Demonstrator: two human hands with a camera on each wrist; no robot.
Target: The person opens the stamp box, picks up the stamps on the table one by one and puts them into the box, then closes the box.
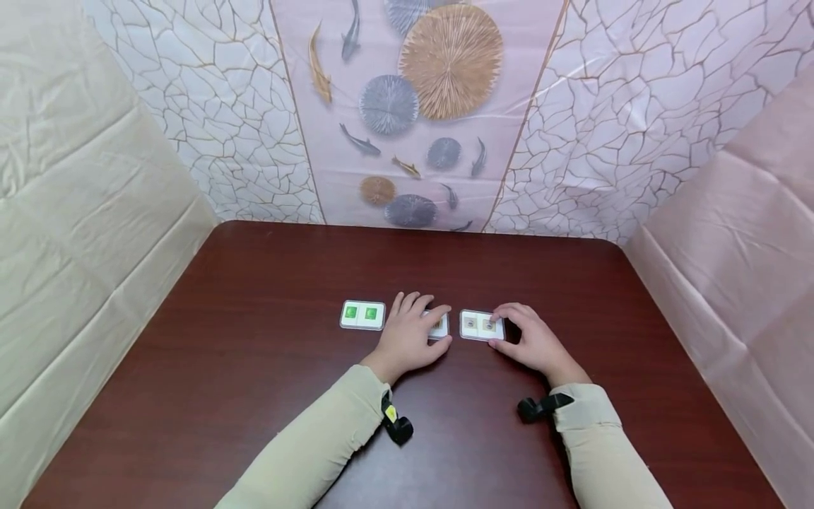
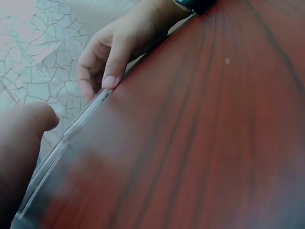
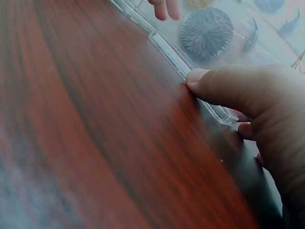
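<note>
Three flat clear plastic cases lie in a row on the table, each a white card with small square pictures where visible. The left case (image 1: 362,315) shows two green squares, and neither hand touches it. My left hand (image 1: 410,332) is spread over the middle case (image 1: 439,326), covering most of it; in the left wrist view its thumb (image 2: 45,118) looks raised off the case. My right hand (image 1: 531,338) grips the right case (image 1: 470,324) by its right end, thumb (image 3: 202,80) on the near edge and fingers at the far side.
The dark red-brown wooden table (image 1: 254,396) stretches around the cases. Behind it hangs a patterned cloth (image 1: 242,141) with round and fish motifs. Pale cloth walls stand at the left (image 1: 83,212) and right (image 1: 731,247). Black wrist straps with cameras (image 1: 399,428) sit on both sleeves.
</note>
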